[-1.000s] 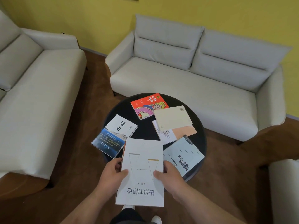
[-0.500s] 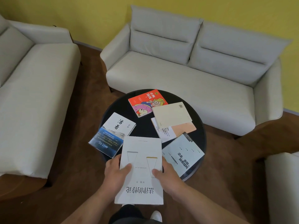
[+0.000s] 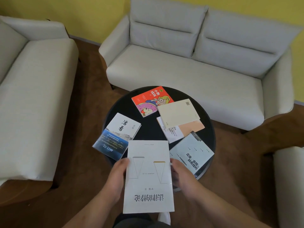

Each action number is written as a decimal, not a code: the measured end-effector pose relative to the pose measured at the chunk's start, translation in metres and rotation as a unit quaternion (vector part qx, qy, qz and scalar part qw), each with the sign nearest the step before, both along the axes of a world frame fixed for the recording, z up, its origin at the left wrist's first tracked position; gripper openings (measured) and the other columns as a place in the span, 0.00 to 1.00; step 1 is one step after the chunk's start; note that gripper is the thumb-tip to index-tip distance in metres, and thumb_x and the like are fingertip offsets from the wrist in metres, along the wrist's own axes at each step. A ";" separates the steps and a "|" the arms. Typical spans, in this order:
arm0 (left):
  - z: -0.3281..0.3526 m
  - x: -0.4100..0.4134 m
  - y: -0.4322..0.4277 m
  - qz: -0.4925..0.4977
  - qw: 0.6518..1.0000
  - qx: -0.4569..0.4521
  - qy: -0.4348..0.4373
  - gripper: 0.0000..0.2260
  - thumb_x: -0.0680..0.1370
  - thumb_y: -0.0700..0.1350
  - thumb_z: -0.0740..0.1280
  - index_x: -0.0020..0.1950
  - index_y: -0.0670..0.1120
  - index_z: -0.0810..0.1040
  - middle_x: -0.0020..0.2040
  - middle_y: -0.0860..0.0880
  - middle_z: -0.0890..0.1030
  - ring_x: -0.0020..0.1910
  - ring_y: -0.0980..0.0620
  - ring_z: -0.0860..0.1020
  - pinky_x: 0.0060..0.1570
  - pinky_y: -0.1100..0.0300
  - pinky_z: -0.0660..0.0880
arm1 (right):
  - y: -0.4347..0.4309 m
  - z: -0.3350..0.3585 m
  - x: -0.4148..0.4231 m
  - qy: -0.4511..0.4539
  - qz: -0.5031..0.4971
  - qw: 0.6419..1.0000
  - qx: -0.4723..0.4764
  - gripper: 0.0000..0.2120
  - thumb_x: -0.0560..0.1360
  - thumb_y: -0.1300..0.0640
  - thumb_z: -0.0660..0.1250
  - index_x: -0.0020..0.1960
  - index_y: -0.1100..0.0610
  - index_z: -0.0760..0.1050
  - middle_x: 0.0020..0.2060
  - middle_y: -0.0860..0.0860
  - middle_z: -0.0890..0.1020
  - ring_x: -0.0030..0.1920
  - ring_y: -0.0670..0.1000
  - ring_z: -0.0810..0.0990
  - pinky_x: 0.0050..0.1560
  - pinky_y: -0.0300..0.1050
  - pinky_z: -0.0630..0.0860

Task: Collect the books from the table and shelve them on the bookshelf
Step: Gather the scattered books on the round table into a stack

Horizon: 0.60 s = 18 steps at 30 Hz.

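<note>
The left hand (image 3: 117, 176) grips the left long side of a big white book (image 3: 148, 176). The right hand (image 3: 181, 176) grips the right long side. Each hand is curled round its edge, and the fingers go under the book where they cannot be seen.

The white book lies flat with its cover facing up. Its long way runs straight away from the person. The big black title is at the near end and reads upside down, so the top of the book points back at the person. The far end is over the near edge of the round black tabletop (image 3: 148, 129). The near end sticks out past the tabletop, above the person's legs. I cannot tell if the book touches the tabletop.

Five more books lie flat on the tabletop. On the left is a white and blue book (image 3: 117, 135) that says "To Live". Its near corner hangs over the edge, just beside the left hand. On the right is a pale blue book (image 3: 191, 153), tilted, just beside the right hand. At the far side lies a red book (image 3: 150, 101) with a cartoon child on it. Next to it a cream book (image 3: 177, 113) rests on top of a peach and white book (image 3: 181, 130).

Behind the tabletop stands a light grey sofa (image 3: 181, 71). Another sofa (image 3: 32, 96) is on the left. The floor (image 3: 85, 112) is brown and the wall (image 3: 98, 14) is yellow.
</note>
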<state>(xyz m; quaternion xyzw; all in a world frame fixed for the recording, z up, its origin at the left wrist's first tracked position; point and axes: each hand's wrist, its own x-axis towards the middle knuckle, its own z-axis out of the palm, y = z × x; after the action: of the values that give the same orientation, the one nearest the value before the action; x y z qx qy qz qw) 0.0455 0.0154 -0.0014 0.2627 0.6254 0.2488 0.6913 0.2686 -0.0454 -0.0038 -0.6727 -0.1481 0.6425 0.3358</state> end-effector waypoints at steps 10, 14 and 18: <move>-0.073 -0.075 0.134 -0.207 0.878 0.101 0.420 0.19 0.79 0.46 0.67 0.68 0.41 0.70 0.62 0.38 0.76 0.60 0.37 0.77 0.61 0.40 0.75 | -0.005 -0.081 0.071 -0.280 -0.061 0.931 -0.225 0.29 0.71 0.45 0.75 0.65 0.60 0.74 0.59 0.58 0.81 0.58 0.61 0.81 0.57 0.53 0.80; -0.088 -0.082 0.150 -0.228 0.851 0.082 0.466 0.21 0.77 0.48 0.71 0.65 0.40 0.72 0.60 0.37 0.75 0.56 0.35 0.77 0.56 0.41 0.78 | -0.016 -0.104 0.058 -0.234 -0.162 0.928 -0.241 0.36 0.66 0.48 0.81 0.63 0.60 0.65 0.54 0.58 0.77 0.55 0.64 0.80 0.54 0.65 0.81; -0.091 -0.076 0.139 -0.236 0.834 0.081 0.492 0.27 0.75 0.43 0.73 0.70 0.39 0.67 0.66 0.35 0.70 0.63 0.32 0.73 0.62 0.39 0.74 | -0.034 -0.114 0.058 -0.243 -0.175 0.926 -0.231 0.27 0.66 0.52 0.79 0.57 0.63 0.72 0.50 0.60 0.81 0.45 0.63 0.84 0.47 0.61 0.84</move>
<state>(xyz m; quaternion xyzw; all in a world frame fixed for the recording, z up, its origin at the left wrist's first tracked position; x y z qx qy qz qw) -0.0309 0.1547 -0.0924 0.5448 0.7798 -0.0339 0.3067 0.3262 -0.0792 -0.1182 -0.8822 0.0477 0.4072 0.2316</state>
